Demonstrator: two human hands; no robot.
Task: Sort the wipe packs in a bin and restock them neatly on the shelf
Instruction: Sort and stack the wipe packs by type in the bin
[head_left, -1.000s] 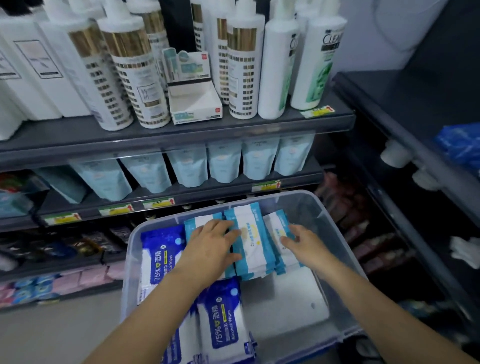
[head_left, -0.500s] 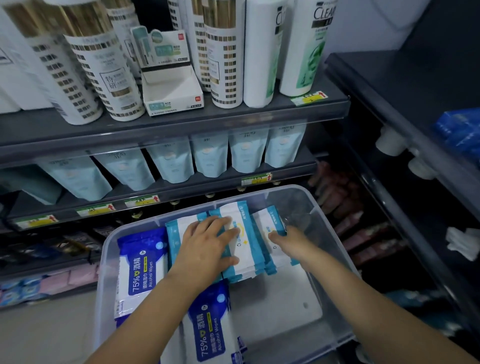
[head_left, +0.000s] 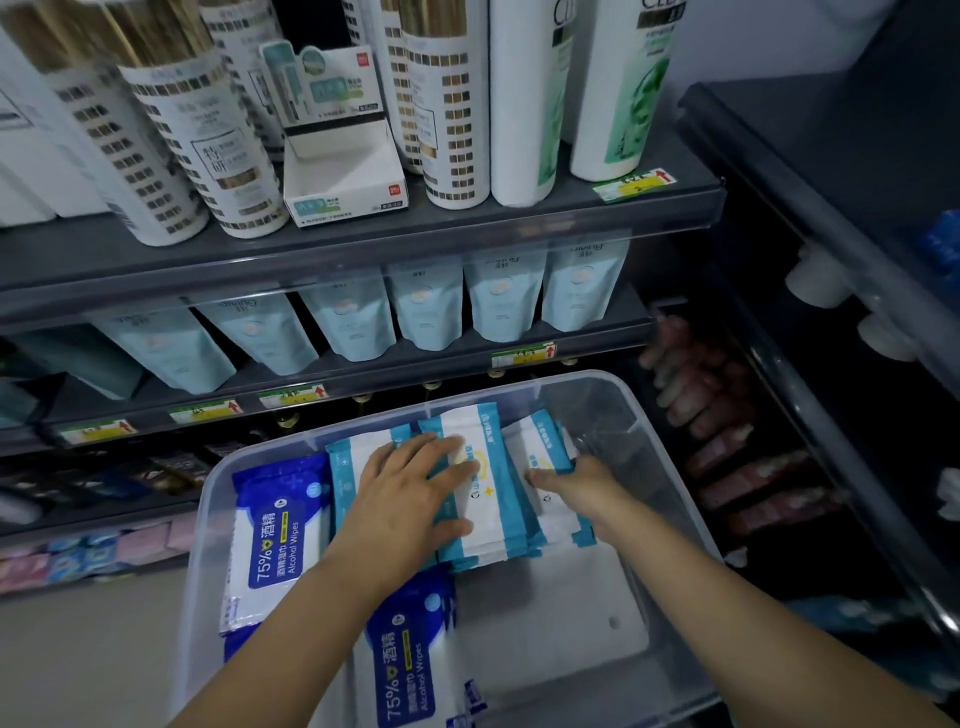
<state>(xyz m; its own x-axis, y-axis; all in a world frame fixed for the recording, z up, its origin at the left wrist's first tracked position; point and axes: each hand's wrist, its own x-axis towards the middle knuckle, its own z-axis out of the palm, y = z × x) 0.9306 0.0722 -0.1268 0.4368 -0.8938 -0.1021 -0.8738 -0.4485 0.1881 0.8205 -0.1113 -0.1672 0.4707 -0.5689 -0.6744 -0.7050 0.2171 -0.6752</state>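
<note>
Bin (head_left: 655, 422), clear plastic w/ rounded corners, holds 3 glossy teal-white packs (head_left: 491, 501) under flat-pressing L hand (head_left: 405, 493), R hand (head_left: 577, 489) gripping their far side, plus 2 dark-blue packs (head_left: 274, 538) left of both hands.

A dark grey shelving unit (head_left: 363, 249) fills the view ahead, its boards edged with clear lips carrying yellow price tags (head_left: 634, 184). Tall white shampoo bottles (head_left: 524, 104) and a white display carton (head_left: 345, 182) stand on its top board; pale blue refill pouches (head_left: 426, 306) line the board below. To the unit's right a second dark rack (head_left: 857, 156) meets it at a corner. Below its left end lies pale grey floor (head_left: 88, 649). The light is dim.
</note>
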